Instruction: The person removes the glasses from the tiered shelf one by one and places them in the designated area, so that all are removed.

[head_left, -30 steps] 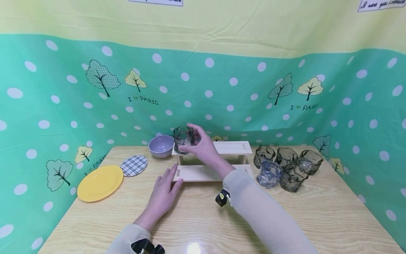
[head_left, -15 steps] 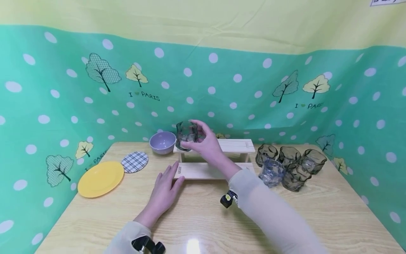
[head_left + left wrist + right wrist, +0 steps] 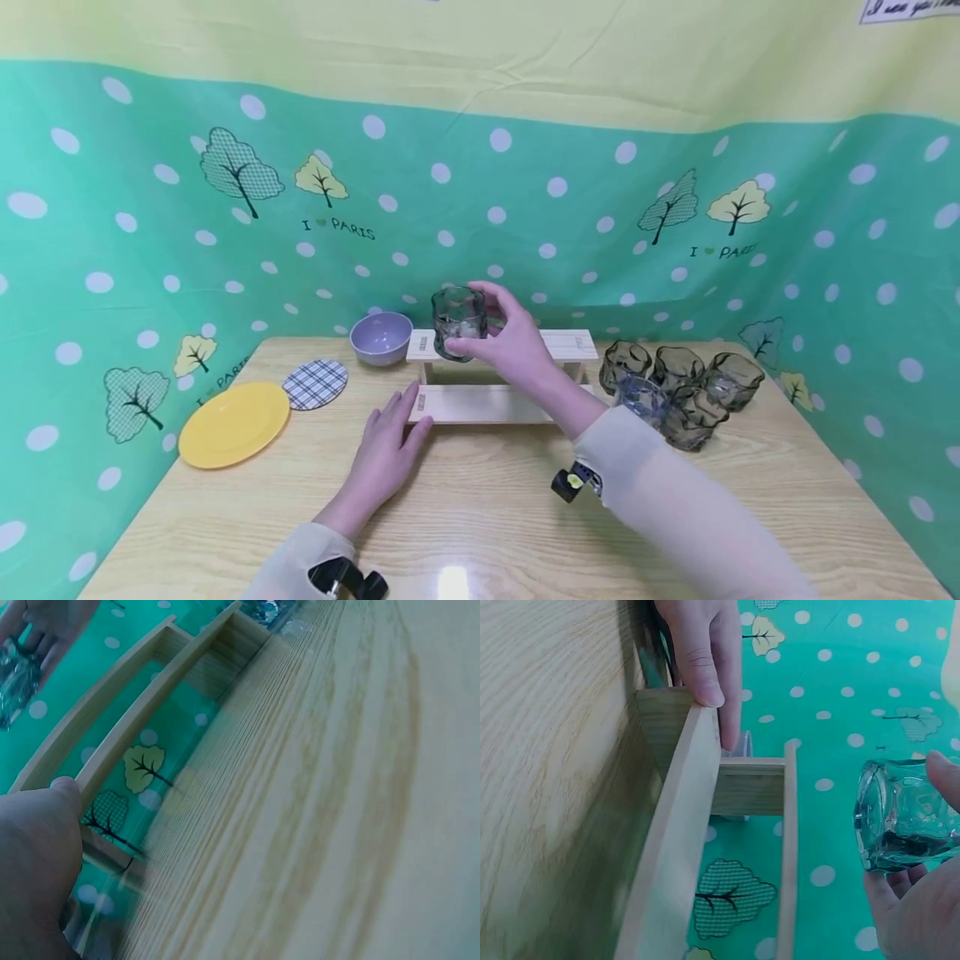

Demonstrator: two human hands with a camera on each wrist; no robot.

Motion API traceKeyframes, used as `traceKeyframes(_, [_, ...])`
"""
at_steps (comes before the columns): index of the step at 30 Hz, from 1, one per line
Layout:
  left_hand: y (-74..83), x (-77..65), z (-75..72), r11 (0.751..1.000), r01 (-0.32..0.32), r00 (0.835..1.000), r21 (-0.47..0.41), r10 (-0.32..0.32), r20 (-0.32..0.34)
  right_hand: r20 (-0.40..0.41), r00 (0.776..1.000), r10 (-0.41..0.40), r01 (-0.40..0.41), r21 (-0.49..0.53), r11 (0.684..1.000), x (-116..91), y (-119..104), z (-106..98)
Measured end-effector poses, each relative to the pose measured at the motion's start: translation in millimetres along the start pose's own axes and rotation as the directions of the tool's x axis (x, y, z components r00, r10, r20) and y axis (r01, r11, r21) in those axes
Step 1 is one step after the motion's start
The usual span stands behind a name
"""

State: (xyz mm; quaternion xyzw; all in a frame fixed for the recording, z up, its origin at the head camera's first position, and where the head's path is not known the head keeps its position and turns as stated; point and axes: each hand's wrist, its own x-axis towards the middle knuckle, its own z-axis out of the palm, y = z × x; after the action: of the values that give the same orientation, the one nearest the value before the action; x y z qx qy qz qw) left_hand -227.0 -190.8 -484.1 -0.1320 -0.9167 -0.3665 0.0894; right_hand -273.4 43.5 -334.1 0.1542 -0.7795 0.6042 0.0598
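Note:
My right hand (image 3: pixel 517 346) holds a smoky grey glass (image 3: pixel 450 310) with a wavy side, thumb in front and fingers behind. The glass is over the left part of the upper shelf of a two-step wooden rack (image 3: pixel 480 404). In the right wrist view, the glass (image 3: pixel 900 817) is apart from the rack's boards. My left hand (image 3: pixel 384 454) rests at the left end of the lower shelf, its fingers extended. The left wrist view has the thumb of that hand (image 3: pixel 34 862) against the board's edge.
Several similar smoky glasses (image 3: pixel 678 367) and a bluish one (image 3: pixel 637 396) stand in a cluster right of the rack. To its left are a purple bowl (image 3: pixel 381 340), a checked round mat (image 3: pixel 315 385) and a yellow plate (image 3: pixel 234 425). A dotted cloth (image 3: pixel 525 217) hangs behind.
My right hand has carried the glass to the right, from the rack's left end further in along the upper shelf. My left hand has stayed at the lower shelf.

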Motion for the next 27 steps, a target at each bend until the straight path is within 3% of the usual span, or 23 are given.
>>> traceKeyframes(18, [-0.3,-4.3,-0.9,1.000,0.019,1.000,-0.008,-0.019,0.001,0.003,0.999,0.053,-0.053,-0.057,0.997,-43,-15,-64])
traceKeyframes(27, [0.5,-2.5,-0.2,1.000,0.015,1.000,-0.011,-0.015,0.003,-0.017,0.997,0.075,-0.076,-0.083,0.994,-60,-11,-103])
